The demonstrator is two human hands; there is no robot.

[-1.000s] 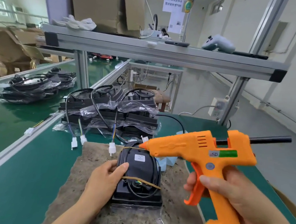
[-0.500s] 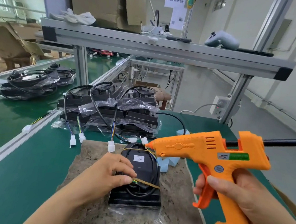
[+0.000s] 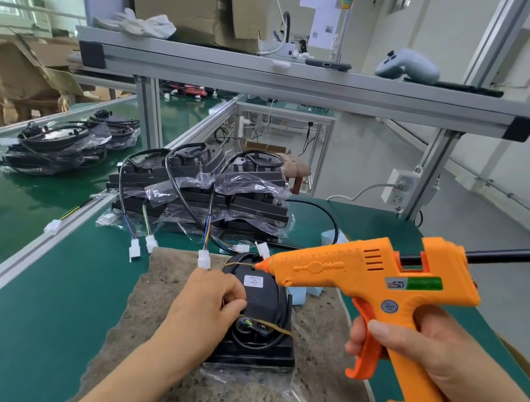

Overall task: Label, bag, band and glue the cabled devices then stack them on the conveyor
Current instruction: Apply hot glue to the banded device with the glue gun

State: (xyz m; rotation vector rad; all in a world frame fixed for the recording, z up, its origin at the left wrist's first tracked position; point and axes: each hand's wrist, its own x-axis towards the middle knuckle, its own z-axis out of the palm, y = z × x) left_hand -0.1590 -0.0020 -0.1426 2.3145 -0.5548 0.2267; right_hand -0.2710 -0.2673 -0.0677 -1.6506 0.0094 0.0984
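A black cabled device (image 3: 263, 302) in a clear bag lies on a brown mat (image 3: 162, 291), with a white label on top and a tan rubber band across it. My left hand (image 3: 207, 306) rests on the device's left side, fingers curled and pinching at the band and coiled cable. My right hand (image 3: 430, 359) grips the handle of an orange glue gun (image 3: 370, 277). The gun's nozzle points left and sits at the device's far edge. A stack of bagged devices (image 3: 199, 190) with dangling white connectors stands behind the mat.
The green conveyor belt (image 3: 4, 206) runs along the left and carries more bagged devices (image 3: 57, 146). An aluminium shelf (image 3: 302, 80) overhead holds a cardboard box, gloves and a grey controller. Pale blue blocks (image 3: 299, 294) lie by the mat's right edge.
My left hand slid from the device's near-left side up onto its top and curled its fingers at the band. The glue gun stayed near the device's far edge.
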